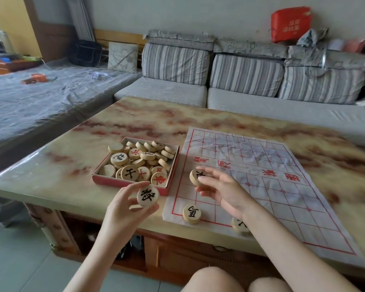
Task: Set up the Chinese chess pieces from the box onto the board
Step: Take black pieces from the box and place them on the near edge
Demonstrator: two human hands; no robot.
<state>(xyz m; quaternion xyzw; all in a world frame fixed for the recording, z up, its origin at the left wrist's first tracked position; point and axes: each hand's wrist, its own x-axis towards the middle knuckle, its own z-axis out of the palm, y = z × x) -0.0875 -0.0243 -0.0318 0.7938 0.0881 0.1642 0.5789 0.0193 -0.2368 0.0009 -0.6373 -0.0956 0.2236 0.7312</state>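
Pinching a round wooden black-lettered piece, the left hand hovered lower centre; the right hand gripped a similar disc over the white paper board.

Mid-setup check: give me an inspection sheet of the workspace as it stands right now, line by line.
Surface: glossy marbled table carries the box and the board.
Job's things: creased paper board right of the open box, which is heaped with pieces; corner piece sits near the board's near-left corner; edge piece is partly hidden by the right forearm.
Clutter: orange item on the covered bed.
Grips: left hand pinches a black-lettered piece in front of the box; right hand holds a second piece over the board's left side.
Cables: white cord on the bed.
Surroundings: striped sofa behind the table, red bag above it.
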